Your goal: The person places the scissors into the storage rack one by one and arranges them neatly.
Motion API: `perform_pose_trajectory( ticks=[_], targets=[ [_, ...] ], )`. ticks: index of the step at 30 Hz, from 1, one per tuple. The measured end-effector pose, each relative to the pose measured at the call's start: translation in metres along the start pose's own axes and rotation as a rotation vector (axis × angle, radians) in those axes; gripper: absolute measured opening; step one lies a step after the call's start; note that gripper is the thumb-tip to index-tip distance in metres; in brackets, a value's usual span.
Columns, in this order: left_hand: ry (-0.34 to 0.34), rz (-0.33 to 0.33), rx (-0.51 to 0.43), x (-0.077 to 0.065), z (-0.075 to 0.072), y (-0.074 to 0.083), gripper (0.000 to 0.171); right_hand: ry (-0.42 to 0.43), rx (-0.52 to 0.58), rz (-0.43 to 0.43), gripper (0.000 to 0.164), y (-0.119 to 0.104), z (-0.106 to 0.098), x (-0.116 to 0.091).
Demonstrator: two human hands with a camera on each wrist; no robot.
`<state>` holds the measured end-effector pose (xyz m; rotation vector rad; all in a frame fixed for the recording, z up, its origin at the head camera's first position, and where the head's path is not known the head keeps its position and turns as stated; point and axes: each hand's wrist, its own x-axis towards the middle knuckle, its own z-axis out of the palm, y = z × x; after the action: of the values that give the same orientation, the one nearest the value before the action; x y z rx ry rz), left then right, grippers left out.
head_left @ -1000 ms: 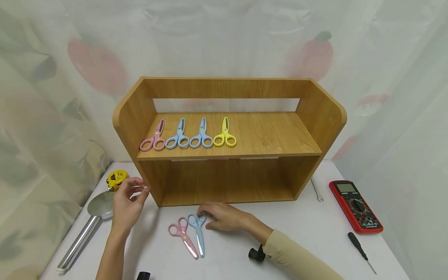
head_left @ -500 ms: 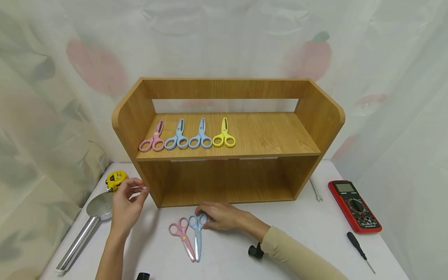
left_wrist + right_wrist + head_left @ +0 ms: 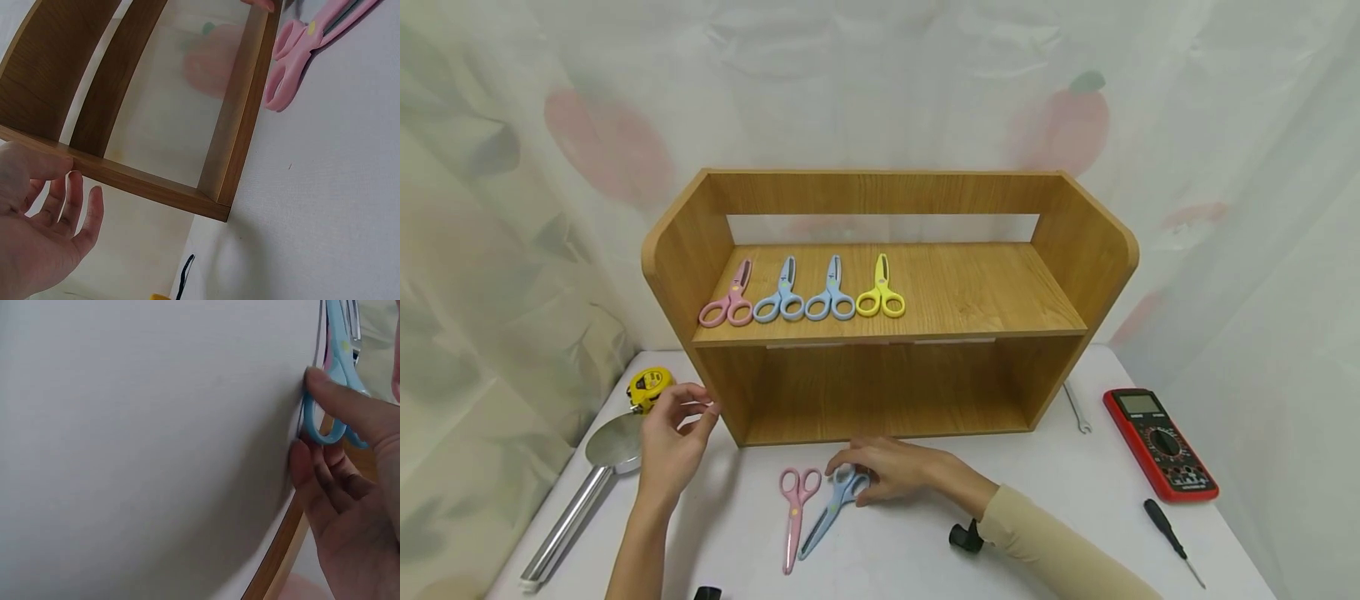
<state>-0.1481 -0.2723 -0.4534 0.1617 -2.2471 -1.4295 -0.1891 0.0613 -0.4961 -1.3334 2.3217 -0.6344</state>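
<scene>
My right hand (image 3: 891, 467) pinches the finger loops of a pair of light blue scissors (image 3: 832, 508) between thumb and fingers, low at the table in front of the shelf. Their blades slant toward the front left. Just left of them lie pink scissors (image 3: 795, 504), loops toward the shelf. On the other side, my left hand (image 3: 672, 442) touches the front edge of the wooden shelf's (image 3: 150, 190) left side panel with thumb and fingertips, fingers loosely bent. The upper board carries a row: pink scissors (image 3: 735, 296), two blue pairs (image 3: 785, 292) and yellow scissors (image 3: 882, 292).
At left are a yellow tape measure (image 3: 650, 385) and a metal scoop-like tool with a long handle (image 3: 568, 523). At right lie a wrench (image 3: 1078, 408), a red multimeter (image 3: 1161, 444) and a black-handled screwdriver (image 3: 1172, 537). Printed curtains hang behind.
The right hand has taken hold of the blue scissors and shifted slightly right, turning them so the blades point front left. The pink scissors beside them have swung nearly straight. The left hand stays put.
</scene>
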Motion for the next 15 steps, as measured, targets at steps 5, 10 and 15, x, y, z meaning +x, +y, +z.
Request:
perform_pose_trajectory(
  ticks=[5,10,15],
  targets=[
    [0.000,-0.008,0.002,0.000,0.000,0.000,0.032,-0.064,0.063,-0.057,0.054,0.003,0.002,-0.012],
    [-0.003,-0.015,0.001,-0.001,0.000,-0.001,0.031,-0.122,0.234,-0.044,0.055,0.003,0.001,-0.030],
    [-0.007,-0.013,0.004,-0.001,0.000,0.001,0.031,-0.112,0.308,-0.023,0.059,-0.005,-0.007,-0.051]
  ],
)
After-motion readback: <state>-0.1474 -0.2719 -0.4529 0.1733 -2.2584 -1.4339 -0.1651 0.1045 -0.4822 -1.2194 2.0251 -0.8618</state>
